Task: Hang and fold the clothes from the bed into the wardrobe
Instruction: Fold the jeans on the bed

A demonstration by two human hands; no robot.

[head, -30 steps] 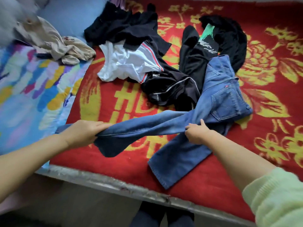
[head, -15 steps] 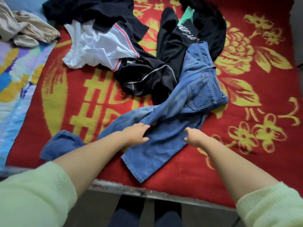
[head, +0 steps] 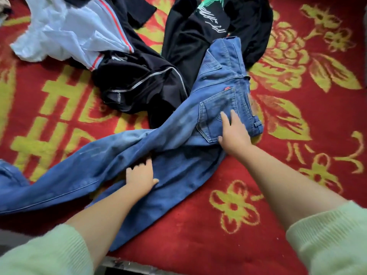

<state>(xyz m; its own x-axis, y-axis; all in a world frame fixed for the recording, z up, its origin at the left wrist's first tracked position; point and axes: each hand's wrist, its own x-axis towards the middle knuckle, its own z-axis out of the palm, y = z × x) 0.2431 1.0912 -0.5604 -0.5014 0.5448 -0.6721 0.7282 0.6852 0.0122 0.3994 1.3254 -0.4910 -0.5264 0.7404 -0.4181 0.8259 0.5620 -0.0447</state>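
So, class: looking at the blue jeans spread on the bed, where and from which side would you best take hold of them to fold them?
Probably the waistband of the blue jeans, coming from the right, where the right hand already lies flat on the back pocket. That firm, straight edge lies exposed, while the legs trail off crossed and twisted towards the left.

blue jeans (head: 178,135) — spread flat on bed | legs splayed left — back pocket up

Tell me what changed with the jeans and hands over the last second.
Both hands let go of the lifted leg; the jeans dropped onto the bed. The right hand moved up to press the back pocket; the left hand rests on the lower leg. The other clothes stayed put.
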